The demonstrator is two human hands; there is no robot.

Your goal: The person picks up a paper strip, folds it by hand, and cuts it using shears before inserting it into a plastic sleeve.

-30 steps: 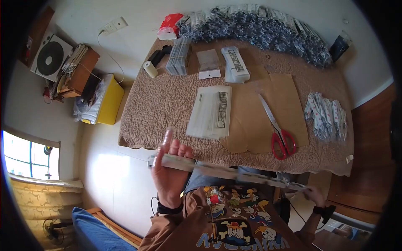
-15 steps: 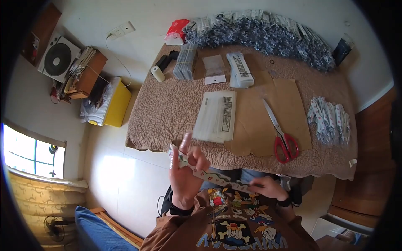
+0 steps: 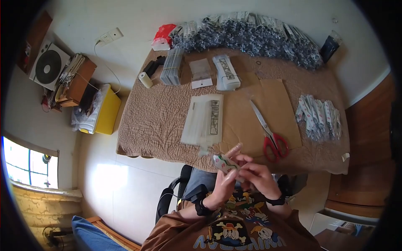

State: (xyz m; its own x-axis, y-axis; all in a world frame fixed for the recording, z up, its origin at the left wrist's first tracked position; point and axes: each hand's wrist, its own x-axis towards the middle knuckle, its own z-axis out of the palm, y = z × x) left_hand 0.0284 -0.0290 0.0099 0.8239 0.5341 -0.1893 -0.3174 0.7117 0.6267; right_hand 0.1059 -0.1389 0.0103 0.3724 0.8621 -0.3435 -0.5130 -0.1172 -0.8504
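A white strap (image 3: 225,163) with pink-red flower-like marks and a green wavy line is bunched between my hands, just off the table's front edge. My left hand (image 3: 223,187) holds it from below, thumb against it and one finger stretched out past it. From the right, my right hand (image 3: 260,180) pinches the near part of the strap against the left fingers. Something clear and shiny (image 3: 204,151) shows at the strap's far end, too blurred to name. Beyond my hands lies a stack of clear printed bags (image 3: 202,121).
Red-handled scissors (image 3: 270,136) lie on brown cardboard (image 3: 282,100). Similar straps (image 3: 318,117) are piled at the right, and a long row of bagged pieces (image 3: 247,35) lines the back. Bundled packets (image 3: 171,67), a small clear bag (image 3: 201,73) and a white roll (image 3: 145,80) sit at the back left.
The strap was stretched out between my two hands; now it is gathered up short. My left hand has moved right and the two hands have come together. The view has shifted slightly.
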